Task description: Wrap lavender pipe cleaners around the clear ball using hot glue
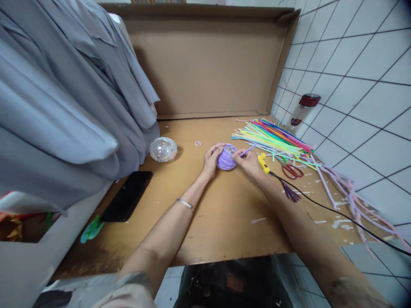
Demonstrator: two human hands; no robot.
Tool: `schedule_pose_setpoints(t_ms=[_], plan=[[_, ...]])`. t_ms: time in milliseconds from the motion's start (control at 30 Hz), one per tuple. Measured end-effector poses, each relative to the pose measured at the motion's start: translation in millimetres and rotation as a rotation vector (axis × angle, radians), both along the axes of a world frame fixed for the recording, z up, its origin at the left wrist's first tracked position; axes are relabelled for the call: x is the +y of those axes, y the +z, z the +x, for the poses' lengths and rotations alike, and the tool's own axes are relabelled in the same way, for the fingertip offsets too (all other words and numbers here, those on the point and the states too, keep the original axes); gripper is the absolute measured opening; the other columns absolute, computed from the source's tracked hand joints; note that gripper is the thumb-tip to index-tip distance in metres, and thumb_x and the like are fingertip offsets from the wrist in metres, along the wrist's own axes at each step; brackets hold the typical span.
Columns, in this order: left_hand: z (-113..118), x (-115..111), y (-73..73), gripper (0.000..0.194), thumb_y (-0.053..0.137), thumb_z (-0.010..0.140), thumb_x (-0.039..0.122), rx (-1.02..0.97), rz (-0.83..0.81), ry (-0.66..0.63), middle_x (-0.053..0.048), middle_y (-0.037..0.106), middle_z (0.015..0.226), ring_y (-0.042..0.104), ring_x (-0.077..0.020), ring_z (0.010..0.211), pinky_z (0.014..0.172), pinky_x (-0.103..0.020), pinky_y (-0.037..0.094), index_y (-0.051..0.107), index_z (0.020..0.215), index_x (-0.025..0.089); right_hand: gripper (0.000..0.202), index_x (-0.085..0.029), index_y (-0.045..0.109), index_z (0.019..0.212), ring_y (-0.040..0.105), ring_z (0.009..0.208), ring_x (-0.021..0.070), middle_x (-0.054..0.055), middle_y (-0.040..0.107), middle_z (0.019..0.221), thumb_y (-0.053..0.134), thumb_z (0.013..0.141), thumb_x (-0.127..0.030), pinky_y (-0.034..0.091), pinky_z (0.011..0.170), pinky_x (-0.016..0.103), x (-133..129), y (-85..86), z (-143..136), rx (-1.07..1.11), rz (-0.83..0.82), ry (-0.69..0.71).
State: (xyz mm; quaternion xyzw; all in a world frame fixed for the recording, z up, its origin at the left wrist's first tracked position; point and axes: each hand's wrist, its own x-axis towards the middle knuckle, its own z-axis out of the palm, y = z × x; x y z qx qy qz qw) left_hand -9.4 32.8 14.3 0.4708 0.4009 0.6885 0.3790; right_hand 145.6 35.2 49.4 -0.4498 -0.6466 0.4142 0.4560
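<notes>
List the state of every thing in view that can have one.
Purple-wrapped ball: partly covered, clear patch showing, held by left hand
Purple pipe cleaner: pinched in right hand, one end free
Clear ball: unwrapped
Smartphone: lying flat, dark
Glue gun: lying down, power unclear
Scissors: lying down, blades partly hidden
Pipe cleaner pile: loose, fanned out
Bottle: lid on

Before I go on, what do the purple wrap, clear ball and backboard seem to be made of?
Purple wrap: probably chenille stems, matte; it shows as ridged strands laid in rings.
Clear ball: likely plastic, though glass can't be ruled out; it's see-through with shiny highlights.
Backboard: looks like cardboard, dull and plain brown, with folded-looking edges.
</notes>
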Motion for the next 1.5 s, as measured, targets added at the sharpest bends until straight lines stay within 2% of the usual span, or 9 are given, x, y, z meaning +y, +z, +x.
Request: schedule_pose_setpoints(t_ms=[333, 567, 867, 1133, 1300, 1500], plan=[[3.1, -1.0, 6.6, 0.026, 0.070, 0.066, 0.039, -0.123, -0.092, 0.011, -0.003, 0.075, 0.092, 0.067, -0.0191, 0.094, 0.086, -0.030, 0.050, 0.073, 0.082, 0.019, 0.012, -0.021, 0.063, 0.062, 0.057, 0.061, 0.0151, 0.000, 0.065, 0.062, 0.065, 0.063, -0.033, 0.044, 0.060, 0.028, -0.2, -1.9, -1.2, -0.011, 0.001, 0.000], [1.9, 0.4, 5.1, 0.020, 0.069, 0.066, 0.033, -0.102, -0.101, 0.029, -0.004, 0.075, 0.099, 0.067, -0.0188, 0.095, 0.084, -0.029, 0.051, 0.072, 0.081, 0.019, 0.010, -0.021, 0.063, 0.061, 0.056, 0.060, 0.0148, 0.000, 0.065, 0.061, 0.065, 0.064, -0.031, 0.044, 0.059, 0.027, -2.0, -0.8, -2.3, -0.016, 0.000, -0.007], [0.9, -0.1, 4.8, 0.019, 0.069, 0.068, 0.030, -0.099, -0.100, 0.023, -0.003, 0.076, 0.097, 0.068, -0.0185, 0.093, 0.084, -0.029, 0.053, 0.074, 0.083, 0.019, 0.013, -0.022, 0.062, 0.059, 0.054, 0.058, 0.0144, -0.001, 0.064, 0.058, 0.066, 0.061, -0.035, 0.042, 0.057, 0.027, -2.1, 0.2, -2.6, 0.007, 0.012, 0.002], [1.8, 0.1, 4.0, 0.022, 0.065, 0.074, 0.039, -0.121, -0.040, 0.047, -0.005, 0.077, 0.094, 0.069, -0.0206, 0.101, 0.094, -0.032, 0.052, 0.074, 0.079, 0.019, 0.016, -0.022, 0.062, 0.063, 0.054, 0.060, 0.0147, 0.000, 0.064, 0.060, 0.065, 0.062, -0.038, 0.042, 0.059, 0.027, -1.6, -2.3, -2.1, -0.024, 0.022, 0.006], [0.3, -0.4, 2.8, 0.021, 0.068, 0.071, 0.032, -0.094, -0.086, 0.016, -0.004, 0.077, 0.100, 0.069, -0.0193, 0.095, 0.087, -0.030, 0.053, 0.075, 0.085, 0.019, 0.013, -0.022, 0.061, 0.063, 0.056, 0.060, 0.0150, 0.000, 0.064, 0.061, 0.065, 0.064, -0.034, 0.044, 0.060, 0.028, -2.3, -0.6, -2.6, -0.033, 0.008, 0.000], [-0.1, -1.5, 4.9, 0.021, 0.068, 0.068, 0.028, -0.091, -0.082, 0.023, -0.005, 0.076, 0.102, 0.067, -0.0193, 0.099, 0.087, -0.028, 0.051, 0.076, 0.085, 0.018, 0.010, -0.021, 0.060, 0.063, 0.058, 0.061, 0.0160, 0.000, 0.064, 0.062, 0.065, 0.065, -0.030, 0.045, 0.061, 0.028, -4.8, 2.9, -3.5, -0.042, -0.022, -0.024]])
